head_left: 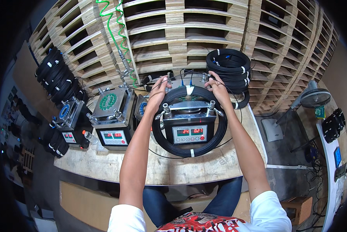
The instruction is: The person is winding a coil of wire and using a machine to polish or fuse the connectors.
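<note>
Black cable coil (pixel 181 150) lies just below left fingers (pixel 164 79) and right fingers (pixel 216 77).

The cable ring (pixel 223 125) is black, crossed by white tape (pixel 189 90). A white control panel (pixel 189 135) glows with red digits (pixel 198 130) on green. One silver plate (pixel 121 100) bears a green ring pattern (pixel 108 102); a blue disc (pixel 65 111) marks another. The coiled hose (pixel 111 29) is bright green, the table (pixel 104 166) pale tan with darker blotches, the trousers (pixel 158 201) dark blue, the sleeves (pixel 128 216) white.
</note>
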The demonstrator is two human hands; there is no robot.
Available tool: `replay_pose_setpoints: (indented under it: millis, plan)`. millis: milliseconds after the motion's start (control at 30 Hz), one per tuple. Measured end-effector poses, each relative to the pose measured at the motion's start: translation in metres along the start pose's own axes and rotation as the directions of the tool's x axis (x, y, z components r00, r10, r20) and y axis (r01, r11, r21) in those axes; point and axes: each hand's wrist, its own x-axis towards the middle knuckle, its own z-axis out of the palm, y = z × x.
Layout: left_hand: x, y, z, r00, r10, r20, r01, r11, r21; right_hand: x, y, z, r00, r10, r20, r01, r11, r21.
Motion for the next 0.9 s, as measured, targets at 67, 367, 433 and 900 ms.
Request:
replay_pose_setpoints:
  millis: [67,367,433,900]
  plan:
    - [0.000,-0.004,0.001,0.991,-0.075,-0.113,0.073,0.997,-0.020,-0.002,-0.003,0.002,1.000,0.014,0.009,-0.014,1.000,-0.024]
    - [-0.002,-0.001,0.003,0.987,-0.082,-0.141,0.074,0.995,-0.064,-0.004,-0.010,0.003,0.999,0.033,0.021,-0.035,0.993,0.112]
    - [-0.001,-0.002,0.001,0.996,-0.018,-0.084,0.018,1.000,-0.010,-0.009,-0.013,0.006,0.994,0.102,-0.040,-0.099,0.991,0.087]
    - [-0.004,0.001,-0.002,0.985,-0.140,-0.097,0.132,0.987,-0.087,0.001,0.001,0.001,0.990,0.084,0.116,-0.097,0.989,0.108]
